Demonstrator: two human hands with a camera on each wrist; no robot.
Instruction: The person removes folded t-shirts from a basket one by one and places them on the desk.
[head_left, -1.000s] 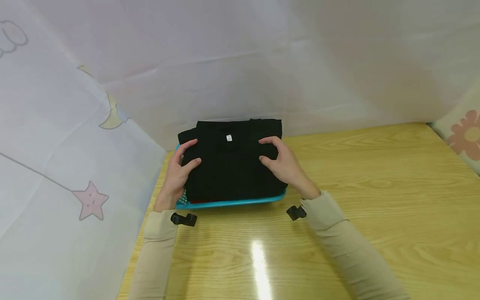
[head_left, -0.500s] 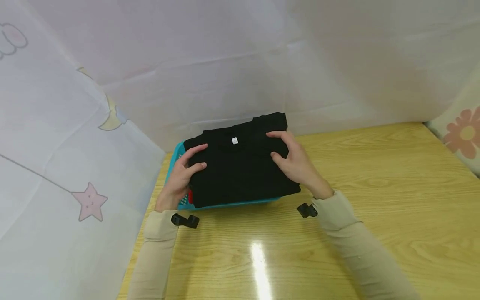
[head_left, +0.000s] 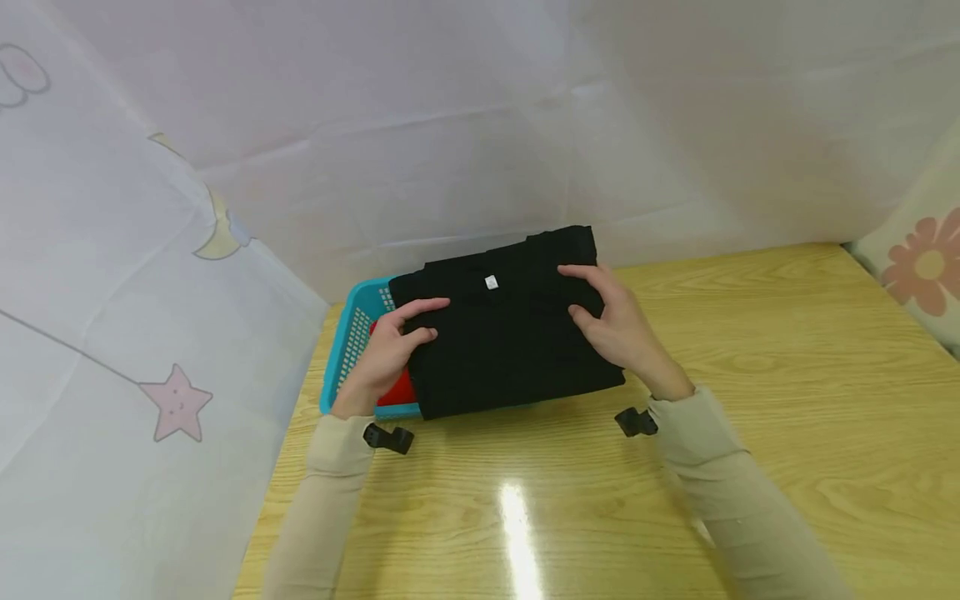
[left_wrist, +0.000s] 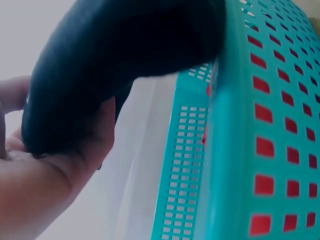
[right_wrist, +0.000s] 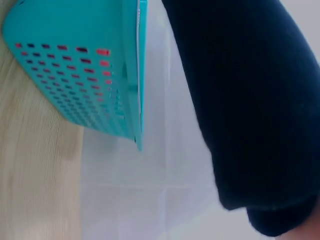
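Left hand and right hand each grip one side of the folded black garment, holding it raised over the blue basket, where red cloth shows below, with lifting apparently complete and setting down judged not yet done

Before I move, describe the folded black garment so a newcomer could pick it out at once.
On the wood-grain table sits a turquoise perforated basket. Held partly over it by the left hand and right hand is the folded black garment. Unlike the red item inside the basket, it is black, with a small white tag near its far edge.
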